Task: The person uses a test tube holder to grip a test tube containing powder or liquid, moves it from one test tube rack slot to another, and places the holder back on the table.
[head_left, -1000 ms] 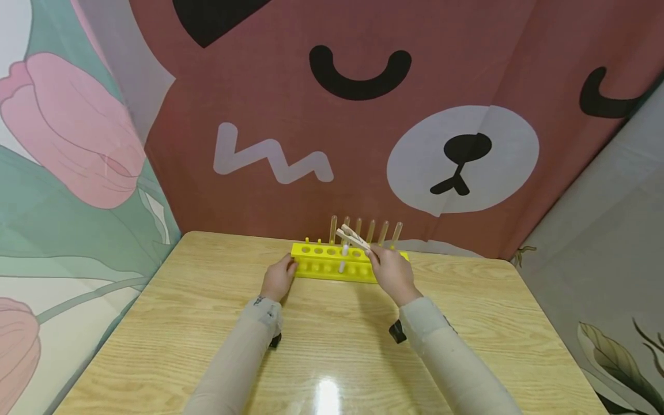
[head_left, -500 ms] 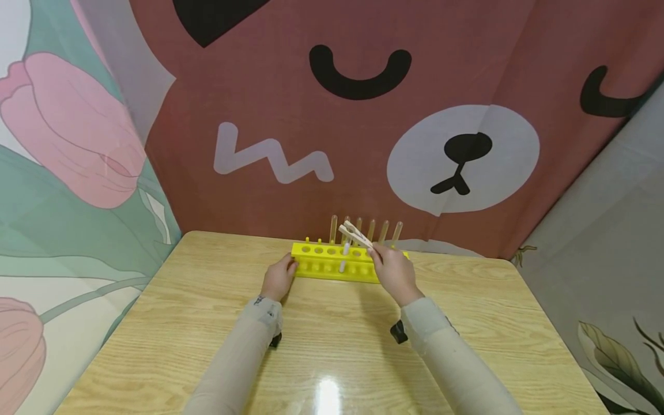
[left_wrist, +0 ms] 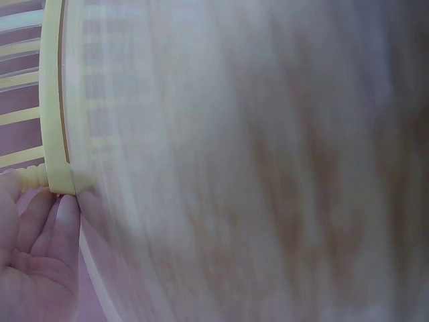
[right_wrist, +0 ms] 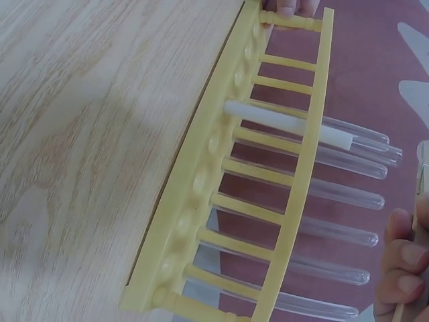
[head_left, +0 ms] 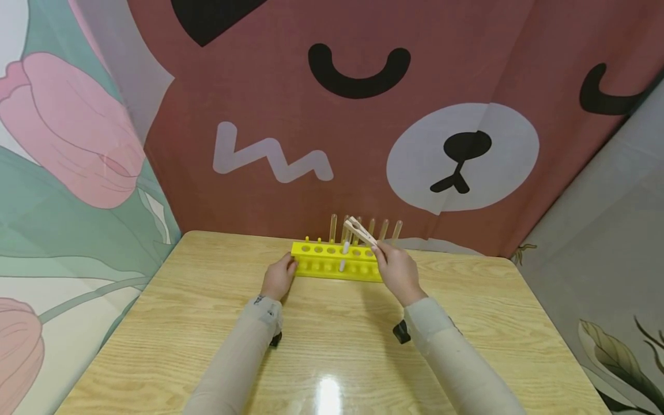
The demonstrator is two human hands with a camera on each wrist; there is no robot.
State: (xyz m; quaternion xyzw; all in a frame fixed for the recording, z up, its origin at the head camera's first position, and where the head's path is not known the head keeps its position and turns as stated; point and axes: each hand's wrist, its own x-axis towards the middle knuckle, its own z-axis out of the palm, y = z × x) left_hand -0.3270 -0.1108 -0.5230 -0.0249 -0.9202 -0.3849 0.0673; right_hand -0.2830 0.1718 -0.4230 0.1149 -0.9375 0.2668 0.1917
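Note:
My left hand [head_left: 278,279] grips the left end of a yellow test tube rack [head_left: 332,276]. In the left wrist view its fingers [left_wrist: 62,225] lie against the rack's end by the post. My right hand [head_left: 398,272] holds a wooden test tube clamp [head_left: 362,231], which slants up and left above the rack. A test tube with white content [right_wrist: 288,123] stands in a front hole of the rack. The clamp [right_wrist: 422,176] is apart from that tube at the right wrist view's edge. The clamp's tip is cut off there.
Several clear test tubes [head_left: 396,230] stand upside down on pegs along the rack's back. The rack is near the far edge of a wooden table [head_left: 332,334]. Behind it hangs a reddish-brown cloth [head_left: 270,213] with a bear's face.
My right hand with the clamp has moved slightly right, and the clamp's tip has shifted up and right from above the white tube. My left hand and the rack stay put.

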